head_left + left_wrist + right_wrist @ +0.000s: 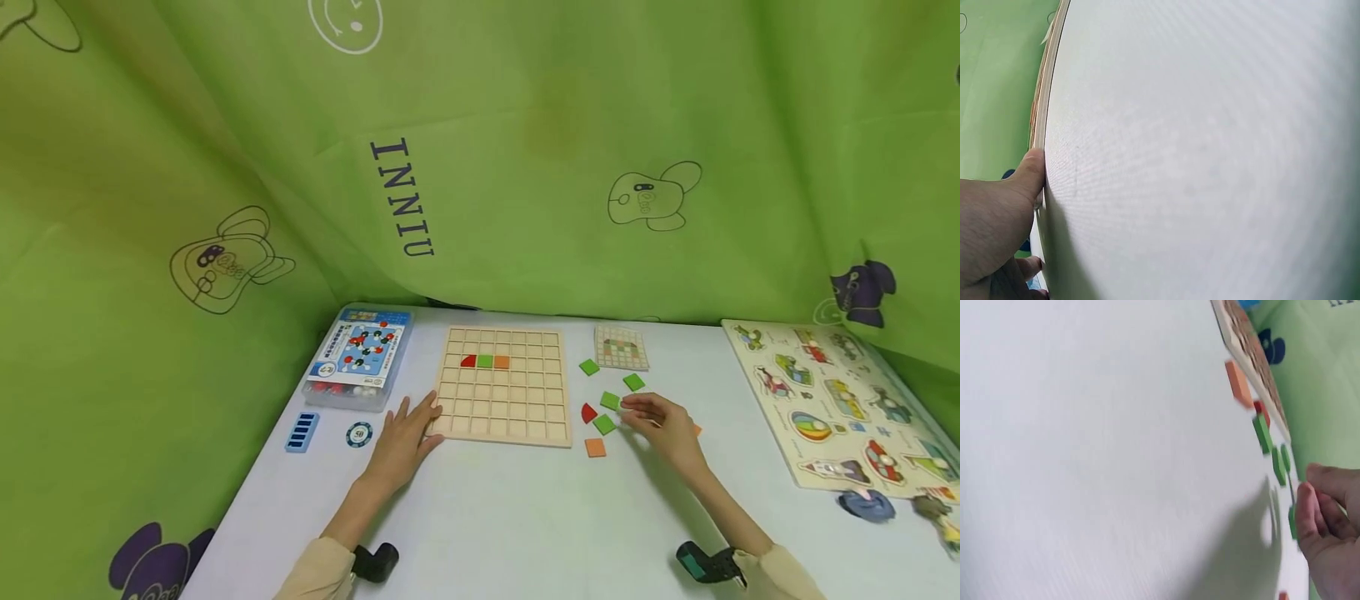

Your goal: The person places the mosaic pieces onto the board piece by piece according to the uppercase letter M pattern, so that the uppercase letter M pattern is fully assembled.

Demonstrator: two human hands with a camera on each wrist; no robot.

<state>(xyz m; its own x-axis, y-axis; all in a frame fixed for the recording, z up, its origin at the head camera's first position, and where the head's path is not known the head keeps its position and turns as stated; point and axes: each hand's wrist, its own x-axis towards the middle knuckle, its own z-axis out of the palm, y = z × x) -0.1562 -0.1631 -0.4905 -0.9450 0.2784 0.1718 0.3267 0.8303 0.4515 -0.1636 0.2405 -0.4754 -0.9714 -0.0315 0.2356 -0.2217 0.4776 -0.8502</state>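
Observation:
A wooden grid board (500,410) lies on the table. My left hand (405,442) rests at its near left corner, fingers along the left side and thumb (1034,165) touching the front edge. A red quarter-circle tile (468,361), a green square tile (485,362) and an orange square tile (502,362) sit side by side in one row of the board. My right hand (667,429) hovers at the loose tiles, fingertips right by a green tile (609,400). Its thumb and fingers are loosely bent toward each other, with no tile visible between them (1329,519).
Near the right hand lie several loose tiles, including a red quarter circle (588,412) and an orange square (595,447). Behind them is a pattern card (621,360). A boxed molecule set (360,358), blue block (302,432) and round chip (359,434) are left; a picture puzzle board (806,454) is right.

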